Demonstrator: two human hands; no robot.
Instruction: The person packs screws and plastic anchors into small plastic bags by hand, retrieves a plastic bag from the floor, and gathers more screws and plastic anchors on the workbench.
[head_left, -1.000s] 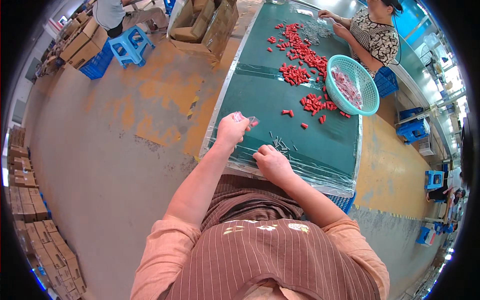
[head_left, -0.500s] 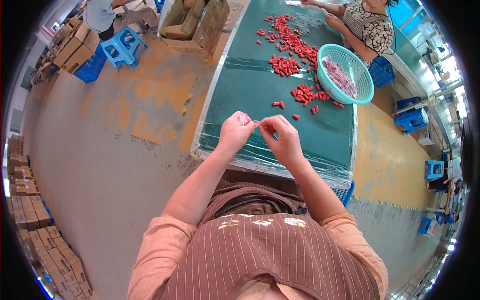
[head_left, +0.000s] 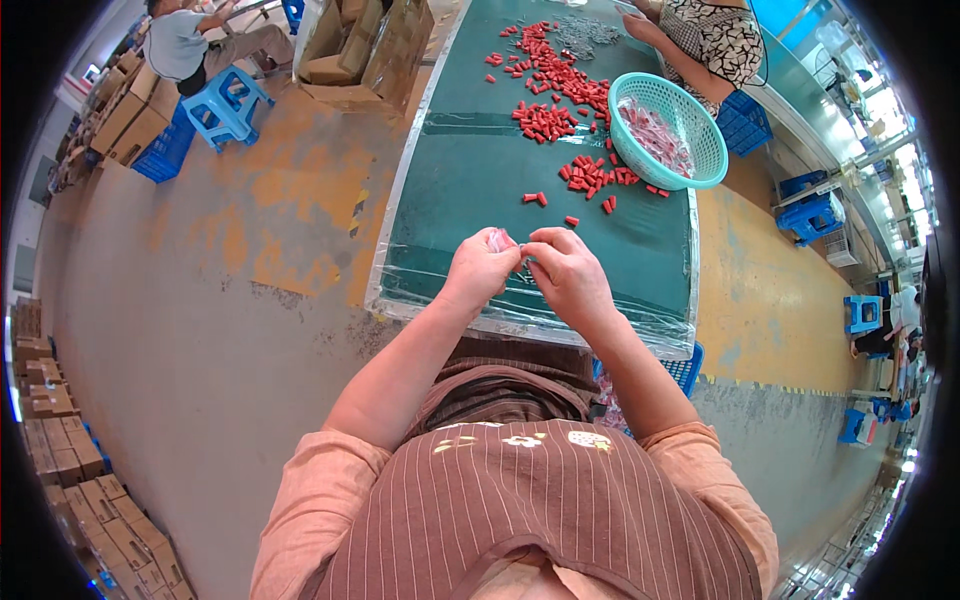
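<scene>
My left hand (head_left: 478, 270) is closed around a small clear plastic bag (head_left: 501, 240) that shows red inside. My right hand (head_left: 574, 277) meets it at the fingertips, thumb and forefinger pinched at the bag's edge; exactly what lies between them is too small to make out. Both hands are held over the near end of the green table (head_left: 450, 190). Beyond them, short red cylindrical pieces (head_left: 545, 122) lie scattered in loose piles. A turquoise basket (head_left: 708, 181) stands at the table's right edge, holding many clear packets (head_left: 655, 138) with red in them.
Small grey pieces (head_left: 585, 36) are heaped at the far end, near a co-worker's arm (head_left: 690, 68). A blue crate (head_left: 683, 372) is below the table's near right corner. To the left stand an open cardboard box (head_left: 375, 80) and a blue stool (head_left: 228, 105), with another person seated beyond.
My fingertips have come closer together at the bag. The view has shifted, so the table, pieces and basket appear farther left and slightly higher.
</scene>
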